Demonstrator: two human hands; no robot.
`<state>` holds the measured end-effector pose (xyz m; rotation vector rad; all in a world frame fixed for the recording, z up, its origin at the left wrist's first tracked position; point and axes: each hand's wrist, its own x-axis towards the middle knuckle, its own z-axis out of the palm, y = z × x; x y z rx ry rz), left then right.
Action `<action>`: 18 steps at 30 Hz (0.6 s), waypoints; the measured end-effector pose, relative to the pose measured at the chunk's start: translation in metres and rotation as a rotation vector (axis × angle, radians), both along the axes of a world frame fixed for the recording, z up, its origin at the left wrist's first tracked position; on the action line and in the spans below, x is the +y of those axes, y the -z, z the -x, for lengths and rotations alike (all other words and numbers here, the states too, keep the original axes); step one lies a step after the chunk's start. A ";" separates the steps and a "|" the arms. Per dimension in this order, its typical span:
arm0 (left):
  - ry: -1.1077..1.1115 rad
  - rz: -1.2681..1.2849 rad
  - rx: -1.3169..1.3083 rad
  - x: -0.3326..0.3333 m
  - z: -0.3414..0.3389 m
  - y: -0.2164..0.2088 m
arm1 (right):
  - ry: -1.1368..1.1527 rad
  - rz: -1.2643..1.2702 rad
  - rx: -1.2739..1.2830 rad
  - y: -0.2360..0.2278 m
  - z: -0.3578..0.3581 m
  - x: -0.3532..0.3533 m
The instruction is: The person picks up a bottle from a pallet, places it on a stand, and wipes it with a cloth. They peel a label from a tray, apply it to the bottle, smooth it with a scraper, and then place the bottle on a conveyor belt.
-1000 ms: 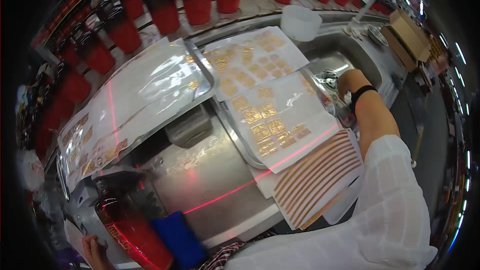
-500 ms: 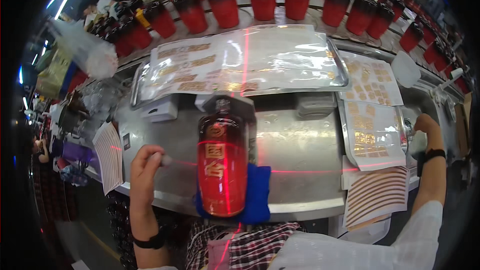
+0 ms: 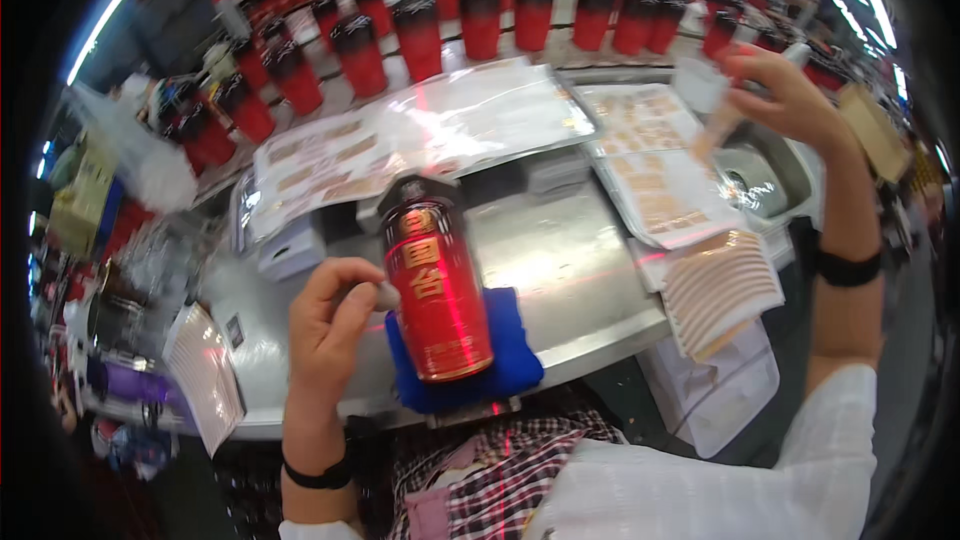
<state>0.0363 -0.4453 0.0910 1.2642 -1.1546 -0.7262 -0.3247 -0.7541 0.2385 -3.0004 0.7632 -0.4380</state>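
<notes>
The bottle (image 3: 440, 312) is glossy red, fading to black at its shoulder, with gold characters. Plain blue marks the cloth (image 3: 513, 342); whitish, the small wad (image 3: 388, 296). Curved brown stripes cross a white sheet (image 3: 722, 285). The apron (image 3: 510, 470) is checked dark and white, the wristband (image 3: 848, 268) black.

Bright tube lights (image 3: 99, 32); glare on metal table (image 3: 560, 265); dark, bent edges.

- Head view: left fisheye, head-worn, looking down and forward over steel worktop (image 3: 565, 265).
- Range: close; left hand (image 3: 335, 325) and right hand (image 3: 790, 98) both framed.
</notes>
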 end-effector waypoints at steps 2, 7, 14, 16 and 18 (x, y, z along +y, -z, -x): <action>0.083 0.051 -0.050 -0.004 0.000 -0.016 | -0.177 0.040 0.006 -0.013 -0.042 0.036; 0.268 0.207 0.043 -0.035 0.008 -0.039 | -0.472 -0.021 -0.132 -0.025 -0.118 0.098; 0.469 0.120 0.215 -0.053 0.035 -0.050 | -0.578 -0.151 -0.261 0.001 -0.153 0.143; 0.457 0.151 0.252 -0.045 0.035 -0.044 | -0.616 -0.210 -0.285 0.011 -0.153 0.143; 0.447 0.170 0.300 -0.040 0.034 -0.041 | -0.565 -0.361 -0.278 0.020 -0.149 0.145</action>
